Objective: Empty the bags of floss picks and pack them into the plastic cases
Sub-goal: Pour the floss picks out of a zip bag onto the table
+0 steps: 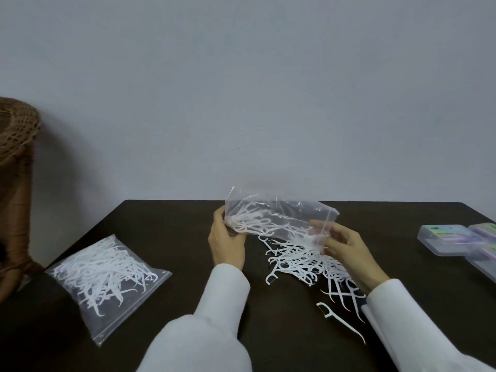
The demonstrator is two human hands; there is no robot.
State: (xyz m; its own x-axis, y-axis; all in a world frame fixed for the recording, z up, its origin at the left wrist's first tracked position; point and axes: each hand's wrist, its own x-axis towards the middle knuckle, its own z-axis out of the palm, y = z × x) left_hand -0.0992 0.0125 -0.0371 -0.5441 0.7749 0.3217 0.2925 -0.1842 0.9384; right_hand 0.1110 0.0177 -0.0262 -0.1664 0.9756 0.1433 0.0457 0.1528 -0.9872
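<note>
My left hand (226, 238) curls its fingers around the left end of a clear bag (279, 218) held above the dark table (174, 237); my right hand (342, 242) pinches its lower right end. A few floss picks remain inside; most lie in a loose pile (303, 261) beneath it. Far left, near the table's front corner, a full sealed bag (107, 280) lies flat. Bare tabletop separates it from my left sleeve (214, 312). At the right edge sit plastic cases (451, 238), contents unclear.
</note>
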